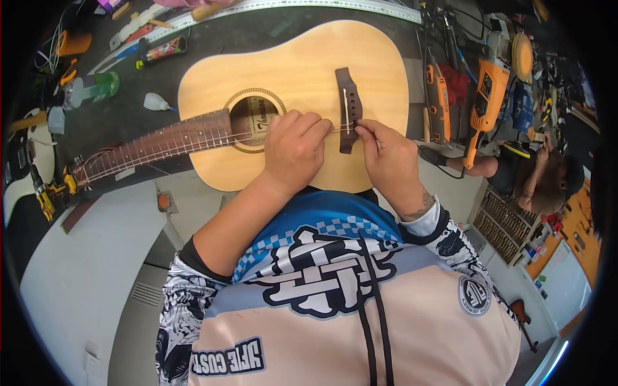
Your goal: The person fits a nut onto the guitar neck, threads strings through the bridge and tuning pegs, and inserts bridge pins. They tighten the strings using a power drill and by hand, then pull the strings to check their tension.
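An acoustic guitar (pixel 309 58) with a pale wooden top lies face up across the bench, its neck (pixel 154 145) pointing left. A few strings run along the fretboard and over the soundhole (pixel 248 119). My left hand (pixel 293 151) is closed over the top between soundhole and bridge, its fingertips pinching a guitar string. At the dark bridge (pixel 346 96), thumb and forefinger of my right hand (pixel 391 161) pinch what looks like the string's end beside the pin holes. Several pin holes show as dark dots. My fingers partly hide the string.
Behind the guitar lie a long metal ruler (pixel 309 6) and a marker-like tube (pixel 166 50). A green bottle (pixel 96 89), small white squeeze bottle (pixel 156 101) and yellow drill (pixel 51 193) are left. Orange power tools (pixel 490 90) lie right, near another person (pixel 544 174).
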Motion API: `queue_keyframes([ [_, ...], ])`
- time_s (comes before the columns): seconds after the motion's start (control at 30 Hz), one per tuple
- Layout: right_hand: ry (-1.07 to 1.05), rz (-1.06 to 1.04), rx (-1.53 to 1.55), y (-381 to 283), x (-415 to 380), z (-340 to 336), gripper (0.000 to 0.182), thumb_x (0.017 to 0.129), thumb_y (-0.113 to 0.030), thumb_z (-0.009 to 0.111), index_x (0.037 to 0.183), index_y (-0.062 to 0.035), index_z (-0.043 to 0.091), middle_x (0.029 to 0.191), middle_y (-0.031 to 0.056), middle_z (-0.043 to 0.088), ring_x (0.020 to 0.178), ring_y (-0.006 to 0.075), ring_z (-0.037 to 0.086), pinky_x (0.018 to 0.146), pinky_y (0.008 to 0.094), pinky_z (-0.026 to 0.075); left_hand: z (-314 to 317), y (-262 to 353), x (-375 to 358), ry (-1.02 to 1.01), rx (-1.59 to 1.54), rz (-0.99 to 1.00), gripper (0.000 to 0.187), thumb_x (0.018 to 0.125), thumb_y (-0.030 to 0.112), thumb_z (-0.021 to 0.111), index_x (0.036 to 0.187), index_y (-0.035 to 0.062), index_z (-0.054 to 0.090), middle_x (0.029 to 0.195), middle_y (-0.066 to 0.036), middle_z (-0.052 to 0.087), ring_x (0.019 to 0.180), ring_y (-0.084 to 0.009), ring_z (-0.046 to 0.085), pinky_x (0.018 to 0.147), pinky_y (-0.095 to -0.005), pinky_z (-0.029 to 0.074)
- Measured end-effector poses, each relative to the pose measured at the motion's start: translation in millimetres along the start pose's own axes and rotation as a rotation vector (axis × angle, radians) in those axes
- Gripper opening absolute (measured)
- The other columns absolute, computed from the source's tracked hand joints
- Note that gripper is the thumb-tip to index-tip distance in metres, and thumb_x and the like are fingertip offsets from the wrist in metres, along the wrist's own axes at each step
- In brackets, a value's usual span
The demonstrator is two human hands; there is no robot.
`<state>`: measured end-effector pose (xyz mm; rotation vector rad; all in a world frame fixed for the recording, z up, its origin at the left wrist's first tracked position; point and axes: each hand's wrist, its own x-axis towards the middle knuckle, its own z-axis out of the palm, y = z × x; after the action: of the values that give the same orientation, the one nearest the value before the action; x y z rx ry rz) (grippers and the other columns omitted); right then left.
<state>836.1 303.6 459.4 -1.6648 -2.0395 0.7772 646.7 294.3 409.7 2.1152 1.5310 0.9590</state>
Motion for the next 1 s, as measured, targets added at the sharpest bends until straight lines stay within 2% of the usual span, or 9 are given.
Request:
queue_keyframes([
  [0.3,0.04,0.204,0.029,-6,6,8,0.008,0.089,-0.005,0.071,0.091,0.001,0.076,0.089,0.0186,0.074,0.081,0.0361,0.073,0.072,0.0406,0.058,2,-3,3,-0.034,-0.036,0.0,0.009,0.079,0.004,0.072,0.085,0.0113,0.071,0.076,-0.001,0.058,0.073,-0.0221,0.057,0.066,-0.0376,0.039],
  [0.4,0.078,0.042,-0.024,1,10,10,0.008,0.087,-0.005,0.073,0.092,0.001,0.076,0.088,0.0166,0.073,0.08,0.0348,0.071,0.072,0.0396,0.057,3,-5,2,-0.02,-0.052,0.002,0.011,0.077,0.004,0.071,0.085,0.012,0.071,0.076,0.0,0.058,0.072,-0.0216,0.057,0.066,-0.0374,0.039],
  [0.5,0.039,0.14,-0.04,-2,13,8,0.007,0.085,-0.003,0.073,0.091,0.0007,0.076,0.088,0.0148,0.072,0.079,0.0337,0.07,0.072,0.0397,0.056,5,-6,3,-0.006,-0.062,0.006,0.012,0.076,0.004,0.071,0.085,0.0123,0.071,0.076,0.0,0.057,0.072,-0.0212,0.057,0.065,-0.037,0.039],
  [0.7,-0.039,0.087,-0.089,2,20,6,0.007,0.086,-0.003,0.073,0.09,0.0005,0.077,0.09,0.0146,0.072,0.078,0.0334,0.07,0.072,0.0389,0.056,4,-8,5,0.018,-0.097,0.007,0.012,0.075,0.003,0.07,0.083,0.0118,0.07,0.075,0.0,0.056,0.072,-0.0211,0.056,0.065,-0.0368,0.039],
  [0.8,-0.085,0.083,-0.087,3,23,1,0.007,0.087,-0.004,0.074,0.092,0.0005,0.077,0.089,0.0141,0.073,0.078,0.0303,0.072,0.07,0.0376,0.056,5,-9,4,0.034,-0.12,0.011,0.013,0.075,0.002,0.069,0.083,0.0115,0.07,0.075,0.0,0.056,0.072,-0.0213,0.056,0.065,-0.0367,0.039],
  [0.9,-0.109,0.256,0.02,4,24,-5,0.01,0.088,-0.007,0.076,0.094,0.0008,0.076,0.09,0.0135,0.074,0.078,0.0253,0.074,0.069,0.0355,0.057,3,-9,4,0.026,-0.124,0.009,0.013,0.074,0.002,0.069,0.084,0.0114,0.07,0.075,0.0,0.055,0.072,-0.0213,0.056,0.065,-0.0365,0.039],
  [1.0,-0.152,0.34,0.014,-2,30,-9,0.014,0.087,-0.009,0.079,0.096,0.0016,0.075,0.088,0.013,0.075,0.077,0.0208,0.074,0.068,0.0329,0.056,3,-8,2,0.017,-0.123,0.0,0.014,0.074,0.002,0.069,0.084,0.0114,0.07,0.076,0.0,0.055,0.074,-0.0211,0.056,0.067,-0.0366,0.039],
])
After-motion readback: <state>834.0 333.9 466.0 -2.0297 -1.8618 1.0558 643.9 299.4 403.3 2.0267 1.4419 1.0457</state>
